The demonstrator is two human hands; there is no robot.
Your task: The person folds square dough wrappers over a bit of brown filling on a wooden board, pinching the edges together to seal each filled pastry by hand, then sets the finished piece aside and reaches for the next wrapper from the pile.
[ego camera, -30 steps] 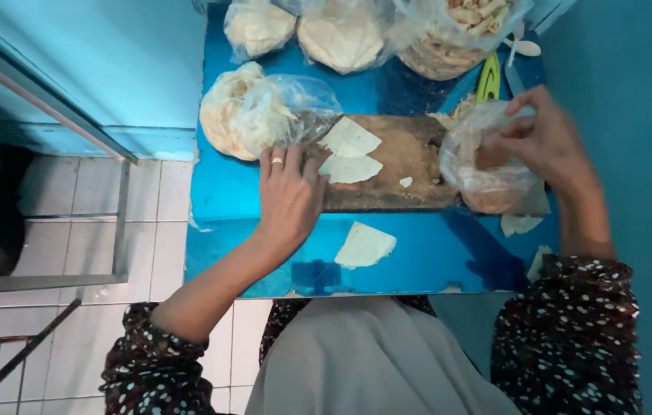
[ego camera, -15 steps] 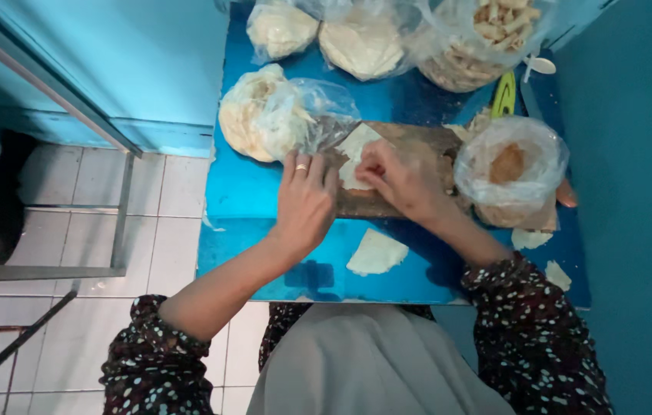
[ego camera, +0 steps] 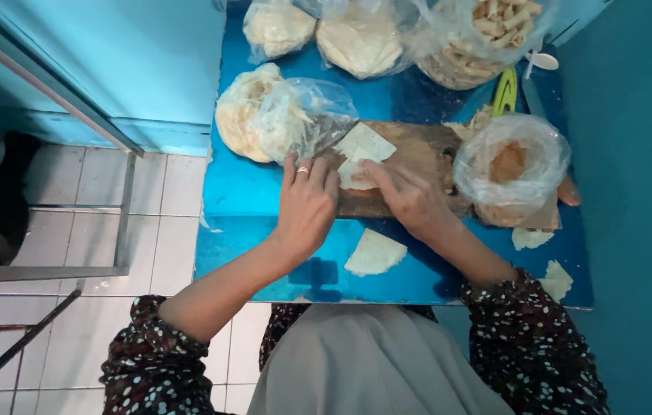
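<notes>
A wooden cutting board (ego camera: 418, 154) lies on a blue table (ego camera: 249, 192). Two pale triangular wrapper sheets lie on the board; the upper one (ego camera: 364, 141) is free. My left hand (ego camera: 307, 204), wearing a ring, rests at the board's left end with fingertips on the lower sheet (ego camera: 353, 175). My right hand (ego camera: 410, 200) lies on the board beside it, its fingers pressing the same sheet. A clear bag holding brown filling (ego camera: 510, 165) sits on the board's right end.
A bag of stacked wrappers (ego camera: 264, 115) lies left of the board. Other bags of wrappers (ego camera: 360, 38) and of rolled pieces (ego camera: 480, 38) stand at the back. Loose sheets (ego camera: 374, 253) lie near the front edge. A green-handled tool (ego camera: 504, 91) lies behind the filling bag. Tiled floor lies left.
My right hand left the filling bag and came left onto the board, joining the left hand on the lower sheet. The left hand stayed at the board's left end.
</notes>
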